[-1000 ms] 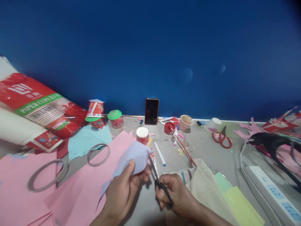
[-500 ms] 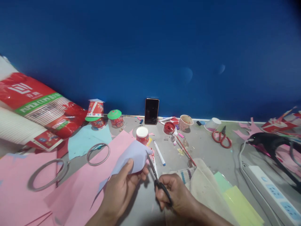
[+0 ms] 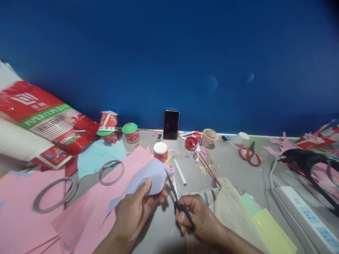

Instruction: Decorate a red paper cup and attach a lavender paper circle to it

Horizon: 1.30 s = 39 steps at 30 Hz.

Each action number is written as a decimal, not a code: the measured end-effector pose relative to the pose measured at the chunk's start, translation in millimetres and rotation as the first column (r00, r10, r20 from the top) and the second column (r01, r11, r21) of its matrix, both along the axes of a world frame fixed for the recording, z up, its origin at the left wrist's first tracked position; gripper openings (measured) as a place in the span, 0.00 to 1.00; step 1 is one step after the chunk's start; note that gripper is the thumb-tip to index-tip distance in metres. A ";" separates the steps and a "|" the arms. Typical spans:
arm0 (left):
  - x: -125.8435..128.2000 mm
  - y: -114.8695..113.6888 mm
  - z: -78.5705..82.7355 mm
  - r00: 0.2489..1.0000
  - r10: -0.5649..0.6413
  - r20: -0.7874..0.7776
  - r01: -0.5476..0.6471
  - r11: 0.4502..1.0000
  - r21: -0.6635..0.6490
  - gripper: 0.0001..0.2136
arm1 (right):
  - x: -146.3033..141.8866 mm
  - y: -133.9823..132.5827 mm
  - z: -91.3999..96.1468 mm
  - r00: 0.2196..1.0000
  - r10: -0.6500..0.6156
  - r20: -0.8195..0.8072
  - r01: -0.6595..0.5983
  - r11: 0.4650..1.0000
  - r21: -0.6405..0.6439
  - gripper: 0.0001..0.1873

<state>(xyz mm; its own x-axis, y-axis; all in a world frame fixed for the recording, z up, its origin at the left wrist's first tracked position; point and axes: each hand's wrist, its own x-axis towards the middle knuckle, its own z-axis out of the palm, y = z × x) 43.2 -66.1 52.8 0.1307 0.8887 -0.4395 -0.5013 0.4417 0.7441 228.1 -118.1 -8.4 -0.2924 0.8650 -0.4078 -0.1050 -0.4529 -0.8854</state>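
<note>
One pinch of our left hand holds lavender paper; our right hand grips black-handled scissors. If that pinch slackens, we might tear the paper.

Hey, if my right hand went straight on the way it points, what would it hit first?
Probably the lavender paper in your left hand: the scissors in your right hand point at its edge, though depth is unclear.

scissors: 2 | rings: 2 | phone: 1 | power strip: 1
</note>
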 end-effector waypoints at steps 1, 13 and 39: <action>0.0 0.3 1.7 1.000 0.007 0.007 -0.006 1.000 -0.007 0.19 | 0.2 -0.3 -1.1 1.000 -0.003 0.006 0.003 1.000 -0.001 0.29; 0.9 5.0 4.5 0.979 0.196 0.061 -0.191 0.978 -0.080 0.14 | 0.0 -1.3 -0.2 0.999 0.042 0.033 -0.042 0.999 -0.006 0.25; -17.9 7.3 1.2 0.987 0.102 -0.124 -0.100 0.995 0.021 0.15 | 4.2 -3.4 -8.6 0.997 0.071 0.015 -0.071 0.997 -0.010 0.19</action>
